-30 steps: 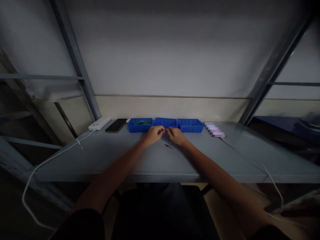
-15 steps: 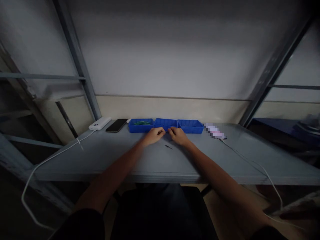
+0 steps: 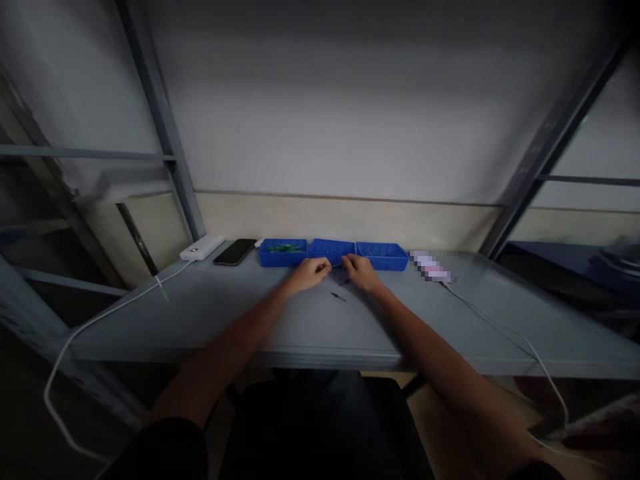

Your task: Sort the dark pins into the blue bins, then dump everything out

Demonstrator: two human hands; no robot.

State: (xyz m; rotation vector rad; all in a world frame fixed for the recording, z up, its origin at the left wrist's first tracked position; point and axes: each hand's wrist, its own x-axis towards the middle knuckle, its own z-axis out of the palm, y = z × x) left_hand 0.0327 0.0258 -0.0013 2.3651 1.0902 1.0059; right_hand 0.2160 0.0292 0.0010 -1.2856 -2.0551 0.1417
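My left hand (image 3: pixel 311 274) is closed in a pinch just in front of the middle blue bin (image 3: pixel 333 249). Facing it, my right hand (image 3: pixel 359 271) is also pinched shut, a short way to the right. A thin, dark, stick-like piece (image 3: pixel 337 265) spans the gap between the fingertips of both hands; its kind is too small to tell. Below the hands, a small dark slender part (image 3: pixel 338 297) lies on the grey table (image 3: pixel 300 327). Another small dark piece (image 3: pixel 344 283) shows beside my right hand, partly hidden by it.
The left blue bin (image 3: pixel 283 261) holds green pieces; the right blue bin (image 3: pixel 383 262) has thin dark contents. A white power bank (image 3: pixel 203 247) and a black phone (image 3: pixel 235 252) lie at left. A blurred-out phone (image 3: pixel 431 266) lies at right, its white cable (image 3: pixel 487 315) trailing off the edge.
My right hand has moved slightly right, away from my left hand, so the thin piece between them now shows. The view has shifted a little.
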